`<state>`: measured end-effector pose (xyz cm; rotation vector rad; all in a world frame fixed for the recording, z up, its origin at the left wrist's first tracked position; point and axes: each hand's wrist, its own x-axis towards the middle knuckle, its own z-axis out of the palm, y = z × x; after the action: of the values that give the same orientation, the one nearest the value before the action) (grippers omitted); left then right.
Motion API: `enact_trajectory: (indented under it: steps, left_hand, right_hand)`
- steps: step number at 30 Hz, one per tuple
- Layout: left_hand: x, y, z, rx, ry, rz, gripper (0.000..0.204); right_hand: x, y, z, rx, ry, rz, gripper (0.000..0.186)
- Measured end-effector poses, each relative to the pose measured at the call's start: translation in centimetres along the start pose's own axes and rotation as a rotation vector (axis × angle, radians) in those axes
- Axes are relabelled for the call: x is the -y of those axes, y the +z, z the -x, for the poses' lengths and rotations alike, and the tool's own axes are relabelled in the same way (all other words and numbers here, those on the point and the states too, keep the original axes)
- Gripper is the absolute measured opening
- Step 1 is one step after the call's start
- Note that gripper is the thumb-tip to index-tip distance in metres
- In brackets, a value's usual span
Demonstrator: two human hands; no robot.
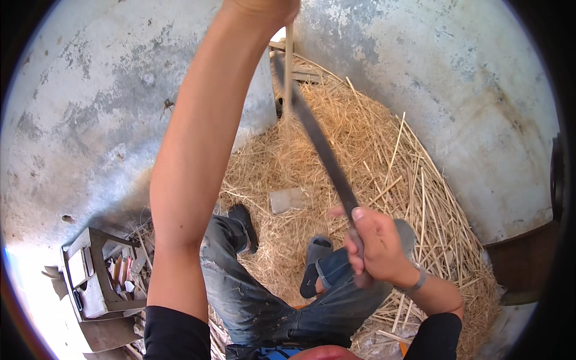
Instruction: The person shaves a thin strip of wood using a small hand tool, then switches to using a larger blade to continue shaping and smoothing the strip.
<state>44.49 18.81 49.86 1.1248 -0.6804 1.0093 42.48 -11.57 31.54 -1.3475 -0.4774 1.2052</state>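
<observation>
My left arm reaches up to the top edge, where my left hand (264, 7) is partly cut off by the frame. From its closed grip a thin, pale wooden strip (289, 45) hangs straight down, its lower end blurred. My right hand (378, 243), a band on its wrist, is wrapped round the handle of a long, dark, narrow knife (327, 155). The blade slants up and to the left. Its upper part crosses the strip in the picture; whether they touch I cannot tell.
Curly straw-coloured shavings (324, 126) cover the floor round my feet, with a flat grey block (288, 200) among them. Long pale sticks (429, 210) lie to the right. A worn wooden stool-like box (99, 273) filled with scraps stands left. Stained walls (432, 78) rise behind.
</observation>
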Motion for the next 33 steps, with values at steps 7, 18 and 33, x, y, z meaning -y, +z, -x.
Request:
enact_trajectory:
  steps: [7, 18, 33]
  left_hand:
    - [-2.9, -0.5, -0.2, 0.001, 0.040, -0.155, 0.055]
    - [-3.9, 0.9, 0.9, 0.055, 0.085, -0.152, 0.055]
    - [-2.2, 2.8, 1.9, -0.018, 0.019, -0.142, 0.053]
  right_hand:
    - [2.5, 2.9, 0.5, -0.276, -0.549, -0.113, 0.054]
    - [1.3, 2.9, 1.4, -0.202, -0.402, -0.022, 0.052]
    - [-2.1, 1.1, 2.1, -0.023, -0.056, 0.185, 0.048]
